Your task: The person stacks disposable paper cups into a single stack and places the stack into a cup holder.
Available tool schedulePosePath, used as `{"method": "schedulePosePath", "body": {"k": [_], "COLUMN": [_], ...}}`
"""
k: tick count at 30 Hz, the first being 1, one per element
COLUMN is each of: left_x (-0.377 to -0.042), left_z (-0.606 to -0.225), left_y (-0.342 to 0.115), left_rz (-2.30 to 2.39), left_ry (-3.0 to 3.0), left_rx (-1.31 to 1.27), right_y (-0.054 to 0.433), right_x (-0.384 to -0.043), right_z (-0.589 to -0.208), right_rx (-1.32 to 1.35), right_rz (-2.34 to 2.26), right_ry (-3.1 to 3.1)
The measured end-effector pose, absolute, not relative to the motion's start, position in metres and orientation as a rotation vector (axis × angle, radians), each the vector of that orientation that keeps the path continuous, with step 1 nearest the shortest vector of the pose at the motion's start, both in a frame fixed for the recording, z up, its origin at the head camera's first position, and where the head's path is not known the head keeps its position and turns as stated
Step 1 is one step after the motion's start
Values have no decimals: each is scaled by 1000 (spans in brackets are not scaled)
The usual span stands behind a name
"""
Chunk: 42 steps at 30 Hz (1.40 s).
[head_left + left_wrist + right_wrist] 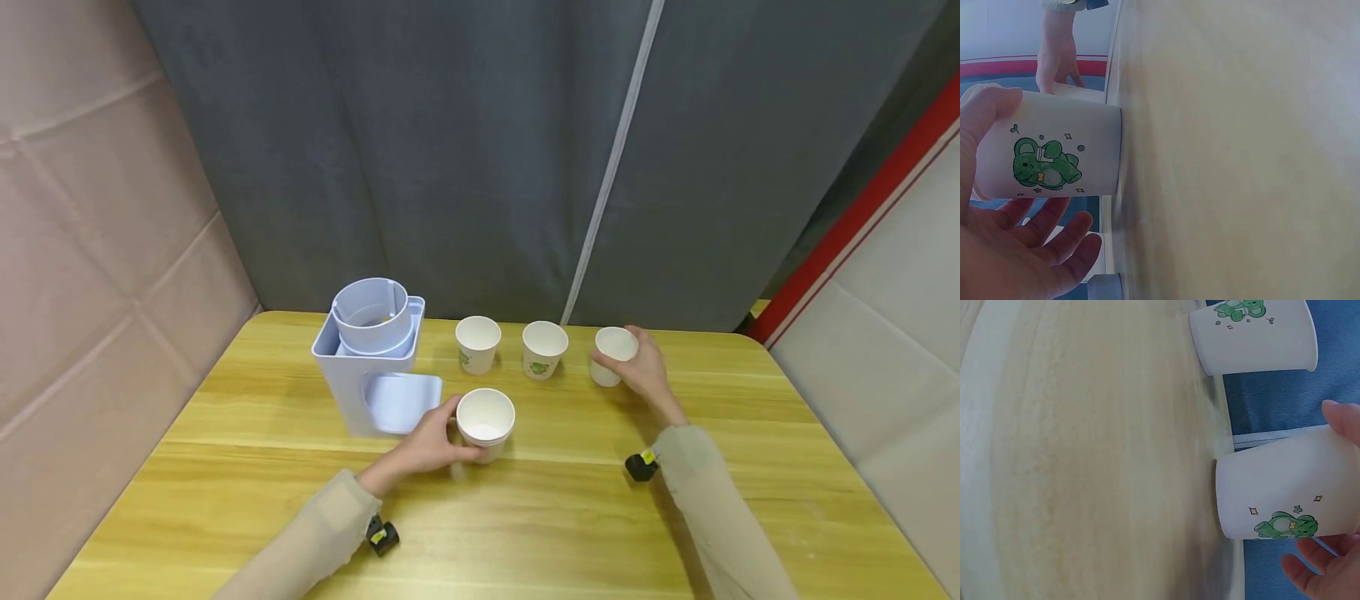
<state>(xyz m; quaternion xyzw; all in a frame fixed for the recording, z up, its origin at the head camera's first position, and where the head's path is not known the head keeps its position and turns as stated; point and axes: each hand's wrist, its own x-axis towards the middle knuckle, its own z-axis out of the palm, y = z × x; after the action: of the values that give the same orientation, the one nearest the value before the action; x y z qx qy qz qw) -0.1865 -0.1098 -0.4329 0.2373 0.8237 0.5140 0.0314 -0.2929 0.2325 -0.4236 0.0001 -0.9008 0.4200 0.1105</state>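
My left hand grips a short stack of white paper cups near the rim, thumb on the near side and fingers around the back. A green cartoon animal is printed on the outer cup in the left wrist view. At the right end of the back row, my right hand pinches a single paper cup between thumb and fingers. That cup stands with its base at the tabletop. Two more paper cups, one in the middle and one at left, stand upright in the row.
A pale blue plastic device with a round open top and a flat tray stands left of the cups. Behind the wooden table hangs a dark grey curtain. Pale panels flank both sides, the right one edged in red.
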Motion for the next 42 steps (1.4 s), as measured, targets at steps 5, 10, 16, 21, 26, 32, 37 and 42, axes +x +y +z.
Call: {"method": "schedulePosePath", "body": {"k": [5, 10, 16, 21, 26, 32, 37, 42], "left_x": [-175, -174, -176, -185, -196, -196, -196, -196], "left_z": [-410, -408, -411, -429, -450, -449, -449, -450], "left_y": [-108, -109, -109, -111, -114, -113, -113, -113], "left_rz": [1588, 1597, 1595, 1596, 1595, 1593, 1591, 1591], "left_ry": [2515, 2502, 2507, 2510, 2514, 2517, 2525, 2529], "left_rx": [735, 729, 735, 744, 755, 771, 778, 772], "right_y": [234, 237, 238, 236, 230, 224, 218, 212], "right_x": [-289, -281, -271, -266, -261, -257, -252, -246], "right_z": [-418, -409, -399, -390, -379, -367, -359, -350], "right_rx": [32, 59, 100, 129, 146, 183, 202, 212], "right_rz": [1223, 1190, 1149, 1140, 1128, 1127, 1131, 1110], "right_ry": [-2645, -2674, -2701, -2707, -2719, -2711, -2712, -2718]}}
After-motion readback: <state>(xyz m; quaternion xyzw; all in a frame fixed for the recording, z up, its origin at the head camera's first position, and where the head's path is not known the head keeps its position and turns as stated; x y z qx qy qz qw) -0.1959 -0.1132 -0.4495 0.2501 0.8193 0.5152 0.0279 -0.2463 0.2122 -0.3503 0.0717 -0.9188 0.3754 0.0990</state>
